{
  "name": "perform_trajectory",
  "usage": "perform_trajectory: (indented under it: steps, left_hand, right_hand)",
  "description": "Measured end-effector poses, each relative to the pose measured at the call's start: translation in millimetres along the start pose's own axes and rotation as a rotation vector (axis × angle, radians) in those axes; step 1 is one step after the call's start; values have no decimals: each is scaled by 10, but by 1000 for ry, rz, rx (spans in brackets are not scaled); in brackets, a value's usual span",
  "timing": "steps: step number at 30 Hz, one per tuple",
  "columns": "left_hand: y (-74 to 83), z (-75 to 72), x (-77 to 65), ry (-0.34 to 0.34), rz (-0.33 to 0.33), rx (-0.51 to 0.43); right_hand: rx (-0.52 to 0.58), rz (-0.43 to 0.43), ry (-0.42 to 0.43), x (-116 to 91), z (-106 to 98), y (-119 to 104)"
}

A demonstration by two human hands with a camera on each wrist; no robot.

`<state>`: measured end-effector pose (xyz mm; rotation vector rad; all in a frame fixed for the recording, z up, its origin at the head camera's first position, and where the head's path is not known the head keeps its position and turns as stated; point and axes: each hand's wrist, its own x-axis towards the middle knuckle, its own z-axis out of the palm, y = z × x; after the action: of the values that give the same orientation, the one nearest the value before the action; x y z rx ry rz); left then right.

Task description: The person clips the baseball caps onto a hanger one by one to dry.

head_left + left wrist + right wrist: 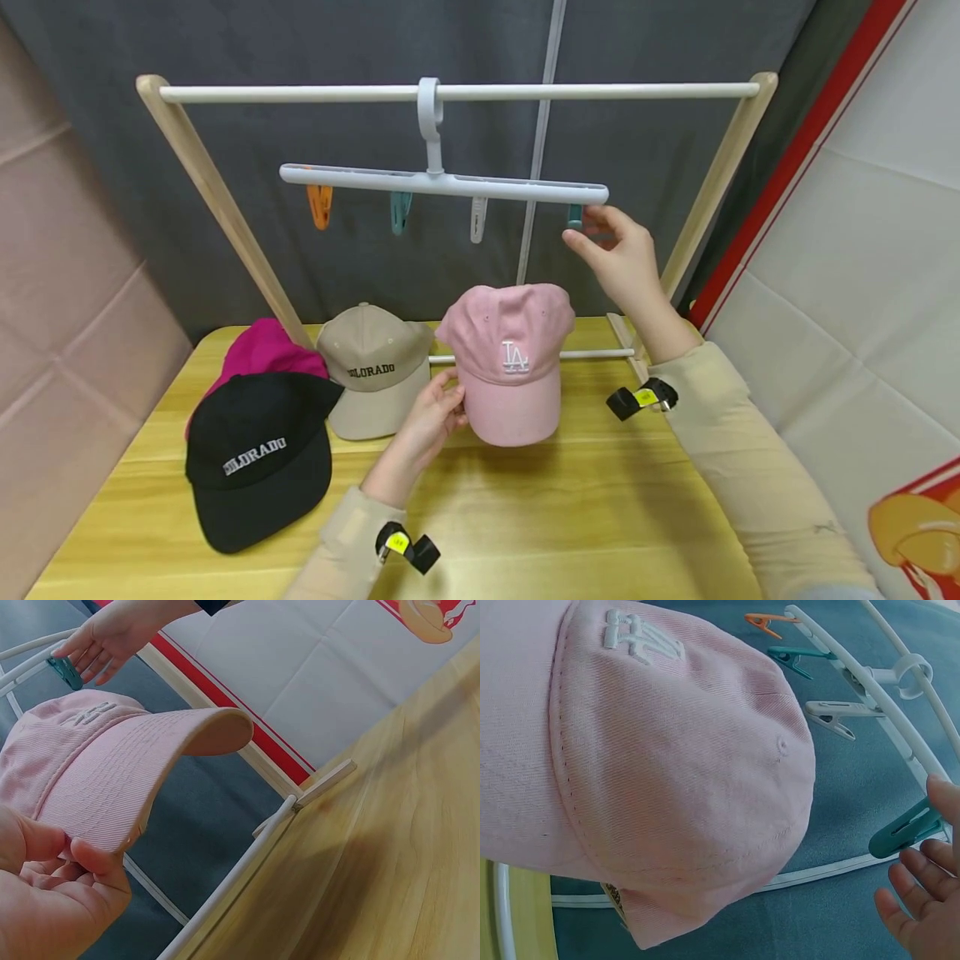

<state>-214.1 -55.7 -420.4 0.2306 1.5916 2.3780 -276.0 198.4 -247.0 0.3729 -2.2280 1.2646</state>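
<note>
Grey curtain (337,42) as backdrop, yellow wood-grain tabletop (570,517) below. On the tabletop, wooden-posted rack (300,94) bearing a white hanger (442,182). Beneath the hanger and held above the tabletop, pink cap (510,333) lettered LA: centre of the dial for all clock positions, head view. Black cap (258,425) at 8 o'clock, partly covering the magenta cap (270,350) at 9; beige cap (371,337) nearer, also at 9. Left hand (427,418) at 8, thumb and finger pinching the brim (513,417). Right hand (624,252) between 1 and 2, thumb and fingers spread apart about the teal end clip (575,217); contact not discernible. Along the hanger, between 10 and 12: orange clip (320,208), second teal clip (401,212), white clip (477,221).
</note>
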Motion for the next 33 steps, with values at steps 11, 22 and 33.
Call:
perform_trajectory:
  steps: [11, 22, 33]
  left_hand:
    - [11, 25, 24, 8, 2, -4]
    - [22, 75, 47, 18, 10, -36]
    - [27, 87, 64, 19, 0, -35]
  right_hand:
    - [14, 29, 16, 34, 19, -17]
    - [89, 95, -5, 53, 39, -3]
    - [242, 200, -50, 66, 85, -9]
